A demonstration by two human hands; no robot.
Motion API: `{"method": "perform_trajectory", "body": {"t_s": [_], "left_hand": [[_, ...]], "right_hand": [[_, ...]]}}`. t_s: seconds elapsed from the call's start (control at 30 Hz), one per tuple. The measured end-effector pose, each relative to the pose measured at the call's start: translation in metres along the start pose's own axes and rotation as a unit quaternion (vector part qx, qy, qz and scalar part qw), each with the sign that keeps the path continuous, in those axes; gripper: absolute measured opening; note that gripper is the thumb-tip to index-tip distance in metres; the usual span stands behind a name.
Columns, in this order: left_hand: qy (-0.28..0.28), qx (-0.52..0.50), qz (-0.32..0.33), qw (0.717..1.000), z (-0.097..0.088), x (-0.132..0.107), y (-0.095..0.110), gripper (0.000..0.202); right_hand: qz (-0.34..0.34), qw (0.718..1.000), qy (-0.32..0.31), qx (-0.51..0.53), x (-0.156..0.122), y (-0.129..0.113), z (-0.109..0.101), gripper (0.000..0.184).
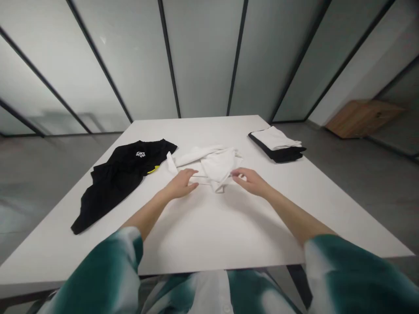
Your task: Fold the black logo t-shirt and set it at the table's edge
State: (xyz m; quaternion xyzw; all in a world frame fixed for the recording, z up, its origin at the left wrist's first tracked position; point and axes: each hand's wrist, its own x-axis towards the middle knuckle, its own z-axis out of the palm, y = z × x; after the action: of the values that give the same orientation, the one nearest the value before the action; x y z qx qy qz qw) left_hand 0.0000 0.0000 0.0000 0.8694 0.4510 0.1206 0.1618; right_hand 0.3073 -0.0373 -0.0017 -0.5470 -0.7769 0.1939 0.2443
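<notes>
While the white cloth (pixel 222 163) lies in soft, crumpled layers mid-table, the left hand (pixel 180 185) is at its near left side, thumb and fingers apart; the right hand (pixel 251 181) is at its right edge – whether pinching cannot be told. A rumpled black garment (pixel 113 179) lies left on the smooth table (pixel 203 237); a flat, squared stack – white fabric (pixel 275 138) over black fabric (pixel 283 155) – lies right.
</notes>
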Motion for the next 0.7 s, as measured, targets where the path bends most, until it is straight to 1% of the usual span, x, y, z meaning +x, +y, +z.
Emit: {"method": "perform_trajectory", "body": {"t_s": [0.03,0.07,0.1,0.13,0.2,0.27,0.33,0.47,0.53,0.6,0.67,0.7], "left_hand": [[0.02,0.043,-0.021,0.999,0.018,0.017,-0.006,0.056],[0.027,0.074,-0.034,0.996,0.034,0.029,-0.012,0.058],[0.031,0.09,-0.04,0.995,0.047,0.037,-0.018,0.055],[0.033,0.098,-0.044,0.994,0.057,0.041,-0.023,0.051],[0.04,0.093,-0.036,0.994,0.067,0.042,-0.031,0.044],[0.052,0.076,-0.023,0.995,0.068,0.04,-0.037,0.039],[0.067,0.058,-0.018,0.996,0.065,0.039,-0.04,0.034],[0.088,0.044,-0.031,0.995,0.062,0.041,-0.039,0.028],[0.092,0.048,-0.034,0.994,0.062,0.042,-0.039,0.026],[0.101,0.049,-0.054,0.992,0.06,0.042,-0.04,0.025],[0.129,0.033,-0.103,0.986,0.057,0.041,-0.045,0.025],[0.154,0.016,-0.135,0.979,0.055,0.04,-0.05,0.026]], "right_hand": [[-0.02,0.998,0.042,-0.033,0.02,0.008,0.019,0.038],[-0.038,0.995,0.059,-0.065,0.036,0.016,0.037,0.042],[-0.05,0.993,0.059,-0.091,0.047,0.023,0.053,0.046],[-0.05,0.991,0.053,-0.109,0.053,0.031,0.065,0.045],[-0.052,0.989,0.04,-0.131,0.058,0.044,0.079,0.038],[-0.056,0.987,0.044,-0.141,0.057,0.054,0.081,0.031],[-0.055,0.986,0.056,-0.149,0.055,0.059,0.078,0.028],[-0.018,0.984,0.073,-0.164,0.056,0.058,0.077,0.024],[0.001,0.983,0.095,-0.158,0.059,0.057,0.078,0.024],[0.022,0.981,0.145,-0.127,0.062,0.063,0.077,0.023],[0.054,0.97,0.226,-0.065,0.064,0.076,0.072,0.023],[0.078,0.959,0.272,-0.026,0.065,0.085,0.068,0.022]]}}
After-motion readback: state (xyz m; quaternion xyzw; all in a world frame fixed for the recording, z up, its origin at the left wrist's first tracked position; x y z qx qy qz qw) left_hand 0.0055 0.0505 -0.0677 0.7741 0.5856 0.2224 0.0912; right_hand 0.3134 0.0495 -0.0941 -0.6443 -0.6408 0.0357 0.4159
